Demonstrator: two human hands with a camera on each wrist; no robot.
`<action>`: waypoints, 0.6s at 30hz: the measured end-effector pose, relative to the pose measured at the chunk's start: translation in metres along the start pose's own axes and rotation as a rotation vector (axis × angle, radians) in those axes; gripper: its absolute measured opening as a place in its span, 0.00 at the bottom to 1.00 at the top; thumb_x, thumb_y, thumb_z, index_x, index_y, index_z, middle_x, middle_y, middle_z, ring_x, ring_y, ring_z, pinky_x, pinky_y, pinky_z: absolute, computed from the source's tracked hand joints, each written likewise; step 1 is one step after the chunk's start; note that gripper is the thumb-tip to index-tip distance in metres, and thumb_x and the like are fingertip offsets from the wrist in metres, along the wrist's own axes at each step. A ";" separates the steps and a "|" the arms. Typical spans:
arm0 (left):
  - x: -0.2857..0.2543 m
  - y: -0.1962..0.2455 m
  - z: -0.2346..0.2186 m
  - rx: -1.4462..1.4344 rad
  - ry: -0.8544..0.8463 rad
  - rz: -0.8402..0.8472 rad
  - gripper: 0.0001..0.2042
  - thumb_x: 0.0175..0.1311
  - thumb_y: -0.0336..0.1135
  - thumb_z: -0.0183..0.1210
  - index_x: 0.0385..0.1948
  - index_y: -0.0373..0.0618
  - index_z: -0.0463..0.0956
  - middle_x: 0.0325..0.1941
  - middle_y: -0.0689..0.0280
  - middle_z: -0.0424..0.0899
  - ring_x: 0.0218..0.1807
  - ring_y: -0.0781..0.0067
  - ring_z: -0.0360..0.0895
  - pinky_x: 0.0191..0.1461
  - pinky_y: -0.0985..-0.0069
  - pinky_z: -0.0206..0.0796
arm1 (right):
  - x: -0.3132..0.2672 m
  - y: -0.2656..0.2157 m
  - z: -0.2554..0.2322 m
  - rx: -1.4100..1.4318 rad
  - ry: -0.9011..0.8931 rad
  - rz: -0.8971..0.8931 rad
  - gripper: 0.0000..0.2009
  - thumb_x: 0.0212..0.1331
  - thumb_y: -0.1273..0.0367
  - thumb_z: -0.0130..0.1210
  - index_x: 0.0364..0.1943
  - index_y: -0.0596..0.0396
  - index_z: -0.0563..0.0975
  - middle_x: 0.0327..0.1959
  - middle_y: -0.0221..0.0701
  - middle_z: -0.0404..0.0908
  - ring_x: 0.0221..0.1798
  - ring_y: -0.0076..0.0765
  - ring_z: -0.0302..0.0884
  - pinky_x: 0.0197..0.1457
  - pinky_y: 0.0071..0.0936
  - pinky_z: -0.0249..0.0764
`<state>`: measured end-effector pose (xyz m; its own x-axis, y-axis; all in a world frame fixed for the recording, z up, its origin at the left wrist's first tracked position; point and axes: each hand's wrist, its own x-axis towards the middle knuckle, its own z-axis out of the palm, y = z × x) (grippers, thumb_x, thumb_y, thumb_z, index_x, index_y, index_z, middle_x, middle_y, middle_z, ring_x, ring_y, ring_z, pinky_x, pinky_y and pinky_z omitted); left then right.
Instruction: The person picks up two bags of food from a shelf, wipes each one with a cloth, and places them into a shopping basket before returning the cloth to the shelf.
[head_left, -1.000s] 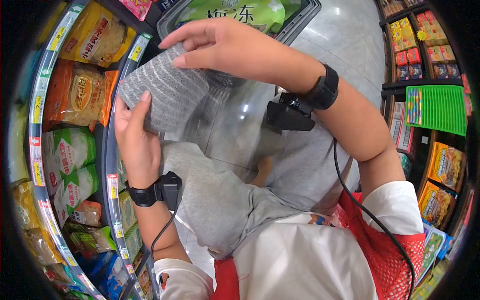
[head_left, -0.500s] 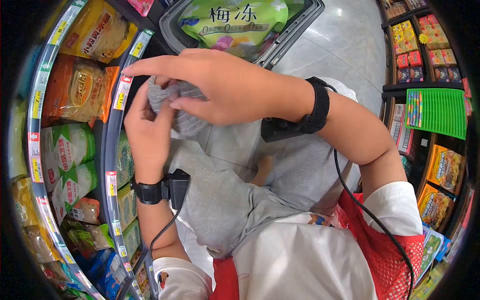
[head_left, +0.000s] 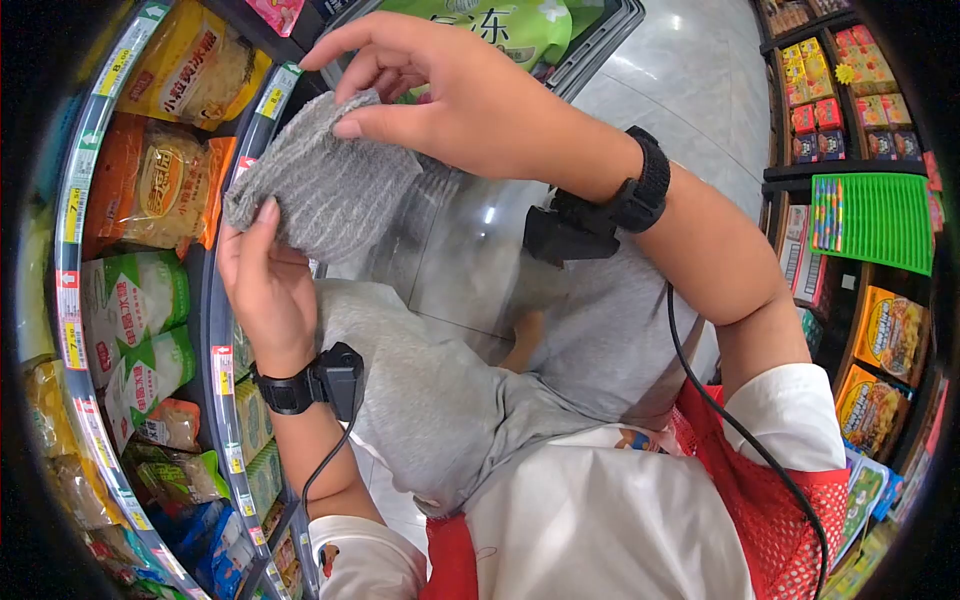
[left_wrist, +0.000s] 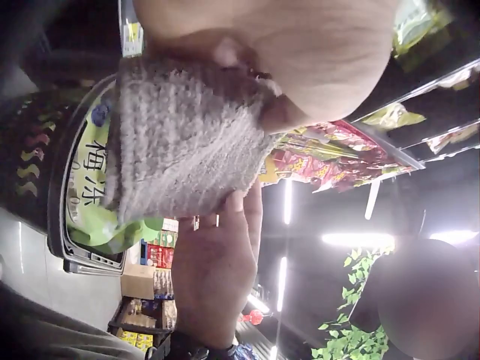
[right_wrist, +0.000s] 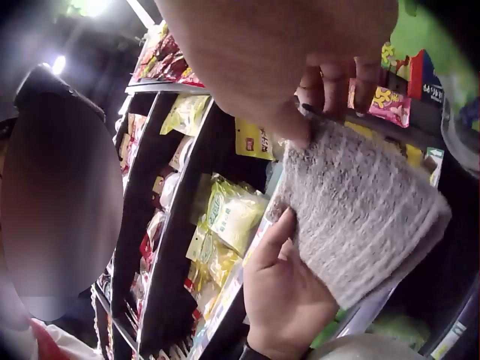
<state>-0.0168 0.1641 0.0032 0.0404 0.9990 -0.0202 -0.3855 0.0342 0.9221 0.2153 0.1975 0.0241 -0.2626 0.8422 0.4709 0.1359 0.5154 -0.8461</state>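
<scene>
A grey cloth (head_left: pixel 335 185) with pale stripes is stretched between both hands, folded over with a rolled-looking upper edge. My left hand (head_left: pixel 268 290) pinches its lower left corner, thumb on top and fingers behind. At the upper edge, my right hand (head_left: pixel 440 95) pinches the cloth between thumb and fingers, its index finger pointing out past it. The right wrist view shows the folded layers of the cloth (right_wrist: pixel 367 210) hanging off to the right, with the left hand (right_wrist: pixel 289 300) below. In the left wrist view the right hand (left_wrist: pixel 217 270) holds the cloth's lower edge.
Shelves of bagged goods stand close on the left, among them an orange bag (head_left: pixel 165 190) and a white-green bag (head_left: pixel 135 295), behind a price-label rail (head_left: pixel 222 370). Beyond the hands is a dark basket (head_left: pixel 600 40) with a green package (head_left: pixel 540 30). More shelves with a green rack (head_left: pixel 880 220) line the right.
Half a second ago the hands were together with the cloth bunched between them. Now they have moved apart and up, and the cloth is spread again, folded differently than a second ago.
</scene>
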 end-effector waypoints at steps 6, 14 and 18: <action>-0.005 0.002 -0.003 -0.158 -0.140 -0.038 0.18 0.68 0.28 0.48 0.59 0.33 0.70 0.61 0.56 0.77 0.64 0.65 0.72 0.69 0.67 0.60 | -0.008 -0.001 0.008 -0.043 0.014 0.075 0.23 0.60 0.67 0.66 0.59 0.53 0.74 0.45 0.28 0.84 0.48 0.22 0.79 0.52 0.24 0.74; -0.001 -0.004 0.013 0.558 -0.141 0.419 0.21 0.64 0.19 0.55 0.59 0.41 0.67 0.63 0.53 0.73 0.65 0.63 0.71 0.70 0.67 0.61 | 0.003 0.005 -0.014 0.077 -0.143 0.178 0.14 0.58 0.64 0.66 0.45 0.54 0.84 0.37 0.27 0.83 0.41 0.21 0.77 0.46 0.23 0.73; -0.004 0.001 0.013 0.840 -0.190 0.466 0.14 0.64 0.20 0.58 0.50 0.41 0.72 0.61 0.57 0.74 0.61 0.66 0.74 0.62 0.70 0.68 | 0.003 -0.006 -0.024 0.014 -0.112 0.168 0.15 0.56 0.61 0.68 0.43 0.53 0.85 0.32 0.26 0.82 0.36 0.21 0.75 0.41 0.23 0.72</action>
<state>-0.0049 0.1600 0.0090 0.2273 0.8831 0.4105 0.3786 -0.4685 0.7982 0.2362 0.2011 0.0363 -0.3422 0.8928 0.2931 0.1737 0.3667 -0.9140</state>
